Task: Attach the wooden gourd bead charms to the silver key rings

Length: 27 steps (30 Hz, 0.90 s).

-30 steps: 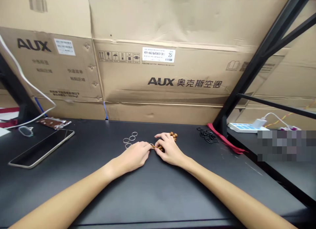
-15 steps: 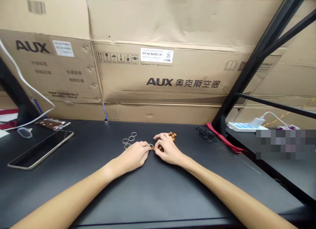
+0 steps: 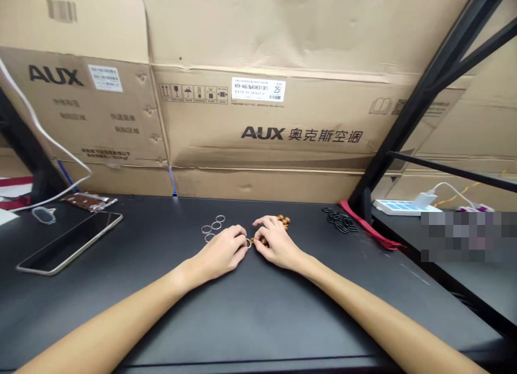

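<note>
My left hand point(image 3: 220, 254) and my right hand point(image 3: 277, 245) meet near the middle of the black table point(image 3: 161, 309). The left fingertips pinch a small metal ring point(image 3: 248, 244). My right fingers hold the end of a strand of brown wooden beads point(image 3: 263, 240), and the rest of the strand point(image 3: 282, 220) lies in a heap behind that hand. Several loose metal rings point(image 3: 212, 226) lie just beyond my left hand. Fingers hide part of the held ring, so I cannot tell whether it touches the beads.
A smartphone point(image 3: 69, 243) lies at the left, with a small glasses-like object point(image 3: 43, 215) and a brown packet point(image 3: 89, 200) behind it. Several black rings point(image 3: 338, 221) and a red strap point(image 3: 367, 228) lie to the right. Cardboard boxes and black shelf posts stand behind the table.
My left hand has shifted slightly toward the beads, and the metal ring now shows between my hands. The head camera has moved only slightly.
</note>
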Tool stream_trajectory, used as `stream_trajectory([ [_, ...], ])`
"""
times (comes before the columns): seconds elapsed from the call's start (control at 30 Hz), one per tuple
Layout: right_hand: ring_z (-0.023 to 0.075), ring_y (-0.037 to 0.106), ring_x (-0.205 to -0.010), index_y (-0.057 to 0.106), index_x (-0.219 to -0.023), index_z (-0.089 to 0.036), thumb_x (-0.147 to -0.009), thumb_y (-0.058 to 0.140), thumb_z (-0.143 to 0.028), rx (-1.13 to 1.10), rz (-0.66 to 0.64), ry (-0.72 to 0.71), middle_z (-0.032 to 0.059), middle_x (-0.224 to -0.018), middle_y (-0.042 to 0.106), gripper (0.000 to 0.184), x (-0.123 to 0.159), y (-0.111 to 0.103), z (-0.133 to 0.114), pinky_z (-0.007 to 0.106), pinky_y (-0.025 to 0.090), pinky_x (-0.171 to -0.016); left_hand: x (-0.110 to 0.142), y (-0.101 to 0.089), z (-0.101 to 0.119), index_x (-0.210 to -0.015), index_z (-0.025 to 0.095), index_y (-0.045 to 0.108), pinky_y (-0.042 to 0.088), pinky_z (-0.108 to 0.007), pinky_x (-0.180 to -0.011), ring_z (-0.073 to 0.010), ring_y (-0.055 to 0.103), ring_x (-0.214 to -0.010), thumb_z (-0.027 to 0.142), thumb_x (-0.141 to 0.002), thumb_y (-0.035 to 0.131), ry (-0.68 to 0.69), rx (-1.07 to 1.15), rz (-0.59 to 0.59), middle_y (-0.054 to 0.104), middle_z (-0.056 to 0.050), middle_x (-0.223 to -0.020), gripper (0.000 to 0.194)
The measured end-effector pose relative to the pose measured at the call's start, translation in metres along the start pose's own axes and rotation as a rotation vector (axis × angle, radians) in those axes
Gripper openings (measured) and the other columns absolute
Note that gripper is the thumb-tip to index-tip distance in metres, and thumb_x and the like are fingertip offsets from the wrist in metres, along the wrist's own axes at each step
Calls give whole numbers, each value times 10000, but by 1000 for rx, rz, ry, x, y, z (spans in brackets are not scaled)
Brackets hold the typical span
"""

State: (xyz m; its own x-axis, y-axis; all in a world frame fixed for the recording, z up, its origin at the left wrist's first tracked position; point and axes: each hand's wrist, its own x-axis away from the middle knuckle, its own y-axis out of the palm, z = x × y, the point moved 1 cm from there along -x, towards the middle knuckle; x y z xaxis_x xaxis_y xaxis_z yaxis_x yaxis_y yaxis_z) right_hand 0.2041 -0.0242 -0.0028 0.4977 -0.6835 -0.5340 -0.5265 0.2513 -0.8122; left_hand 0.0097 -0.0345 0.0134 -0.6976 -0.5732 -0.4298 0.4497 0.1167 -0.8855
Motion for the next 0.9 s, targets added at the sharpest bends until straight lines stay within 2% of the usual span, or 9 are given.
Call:
stream_trajectory([
  [0.07,245,450,-1094,569,-750,-195,-847,558,-179,-43,4,-13,87,-1101,568,99,0,0,-1,449,377,-960,1,1,0,-837,170,613,485,-339,-847,-201,565,-938,235,-905,513,1,4,68,569,-77,-1034,138],
  [0.13,239,453,-1096,563,-750,-198,-851,560,-183,-86,4,-23,82,-1113,566,102,0,0,-3,444,378,-964,1,3,-2,-817,172,607,483,-360,-854,-212,554,-949,252,-885,553,-13,-7,87,558,-77,-1041,118],
  [0.3,233,456,-1090,556,-750,-197,-856,549,-176,-101,8,-21,81,-1107,568,108,0,1,-2,443,380,-967,-1,4,-4,-812,167,598,474,-366,-871,-205,545,-944,174,-910,488,-23,-25,43,555,-78,-1044,147],
  [0.43,249,457,-1075,557,-743,-194,-845,541,-159,-55,21,25,96,-1098,573,109,0,2,0,462,387,-949,-1,3,-4,-828,169,596,469,-365,-883,-206,536,-975,177,-925,470,-13,-3,18,550,-79,-1070,159],
  [0.6,235,467,-1068,549,-740,-197,-856,544,-168,-112,14,-23,81,-1098,571,119,0,2,0,447,386,-956,1,4,-4,-833,180,595,461,-393,-901,-219,535,-987,264,-890,558,-51,28,39,543,-73,-1083,108],
  [0.8,239,467,-1077,559,-751,-197,-863,533,-168,-108,7,-13,87,-1093,571,118,-1,2,-1,450,384,-958,0,4,-4,-827,177,597,467,-367,-884,-204,533,-975,185,-929,456,-20,34,42,550,-74,-1073,174],
  [0.9,246,467,-1071,562,-752,-194,-863,525,-160,-79,12,3,93,-1088,573,122,0,1,0,461,382,-952,-1,4,-4,-824,182,597,466,-363,-884,-205,535,-979,183,-923,470,-18,35,47,553,-69,-1066,160],
])
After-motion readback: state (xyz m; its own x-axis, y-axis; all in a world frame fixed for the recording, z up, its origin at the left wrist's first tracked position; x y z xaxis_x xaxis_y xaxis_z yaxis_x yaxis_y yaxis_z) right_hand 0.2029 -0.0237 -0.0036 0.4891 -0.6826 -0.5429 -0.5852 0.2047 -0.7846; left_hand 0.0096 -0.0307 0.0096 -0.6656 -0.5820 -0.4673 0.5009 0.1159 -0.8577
